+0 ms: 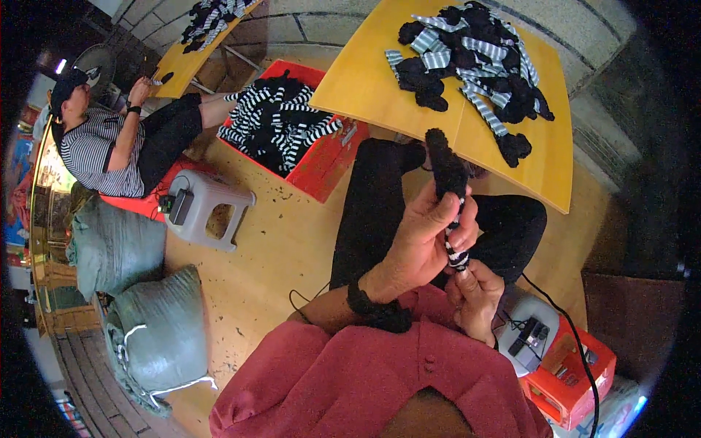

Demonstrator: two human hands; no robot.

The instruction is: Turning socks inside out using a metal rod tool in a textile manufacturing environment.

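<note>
Over my lap, both hands are closed on one dark sock (445, 164) with a black foot part and a black-and-white striped part. My left hand (416, 244) wraps round its middle, thumb pressed on top. Below it, my right hand (476, 296) pinches the striped lower end between thumb and fingers. The black end points up and away from me toward the table. A pile of black socks with grey-and-white striped cuffs (475, 55) lies on the yellow table (350, 80) ahead.
Left of the table, a red crate (321, 175) holds striped socks. Another person (102, 150) sits at the far left by a second table (175, 69). A grey stool (208, 212) and stuffed sacks (164, 328) stand left; a red box (584, 376) and black cable are at my right.
</note>
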